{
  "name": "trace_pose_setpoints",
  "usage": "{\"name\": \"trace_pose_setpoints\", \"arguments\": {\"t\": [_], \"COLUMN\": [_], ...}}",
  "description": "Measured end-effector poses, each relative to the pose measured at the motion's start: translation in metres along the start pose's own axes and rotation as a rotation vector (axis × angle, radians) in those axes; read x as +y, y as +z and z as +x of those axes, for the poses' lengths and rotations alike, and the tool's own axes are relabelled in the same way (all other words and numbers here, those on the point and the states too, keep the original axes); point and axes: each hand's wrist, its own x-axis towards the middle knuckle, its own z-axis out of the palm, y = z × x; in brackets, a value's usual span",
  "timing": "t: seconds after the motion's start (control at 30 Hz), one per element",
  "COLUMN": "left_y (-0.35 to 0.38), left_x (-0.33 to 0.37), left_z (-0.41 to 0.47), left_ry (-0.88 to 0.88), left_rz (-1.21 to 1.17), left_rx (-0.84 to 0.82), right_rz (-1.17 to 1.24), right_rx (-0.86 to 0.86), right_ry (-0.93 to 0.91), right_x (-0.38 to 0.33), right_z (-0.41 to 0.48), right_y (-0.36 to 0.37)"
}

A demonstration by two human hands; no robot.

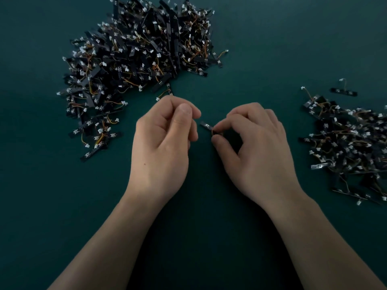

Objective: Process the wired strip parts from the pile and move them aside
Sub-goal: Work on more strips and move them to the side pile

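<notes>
At the middle of the frame, the right hand (257, 147) pinches one end of a short black strip (206, 125) between thumb and fingertips, and the free end points toward the left hand (165, 139). That hand's fingers are curled with the thumb laid on them; I cannot tell whether it holds anything. The big pile (136, 53) of wired strips fills the upper left of the dark green table (41, 185). A smaller heap (347, 143) lies at the right edge.

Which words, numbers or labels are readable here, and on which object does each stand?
None is readable. The black strips of the big pile, the side pile and the held strip in the right hand bear tiny white marks, too small and blurred to read.
</notes>
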Motion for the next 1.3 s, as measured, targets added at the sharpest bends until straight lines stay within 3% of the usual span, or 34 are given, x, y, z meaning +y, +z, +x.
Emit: {"name": "trace_pose_setpoints", "arguments": {"t": [0.23,0.37,0.67,0.8,1.07,1.3], "left_y": [0.002,0.003,0.001,0.001,0.000,0.000], "left_x": [-0.001,0.002,-0.001,-0.001,0.002,0.004], "left_z": [-0.002,-0.003,-0.002,-0.001,-0.002,-0.001], "left_ry": [-0.022,-0.004,0.072,0.051,0.001,-0.050], "left_rz": [0.280,0.225,0.100,0.050,0.020,-0.039], "left_rx": [0.003,-0.062,0.066,-0.003,-0.140,-0.115], "right_rz": [0.243,0.309,0.410,0.483,0.645,0.725], "right_rx": [0.019,0.015,0.022,-0.074,0.016,0.020], "right_ry": [-0.020,-0.074,0.028,0.069,0.029,0.066], "right_x": [0.000,0.000,-0.001,0.000,0.002,0.000], "right_z": [0.002,0.001,0.004,0.004,0.002,0.002], "right_y": [-0.006,-0.007,-0.008,-0.009,-0.014,-0.012]}}
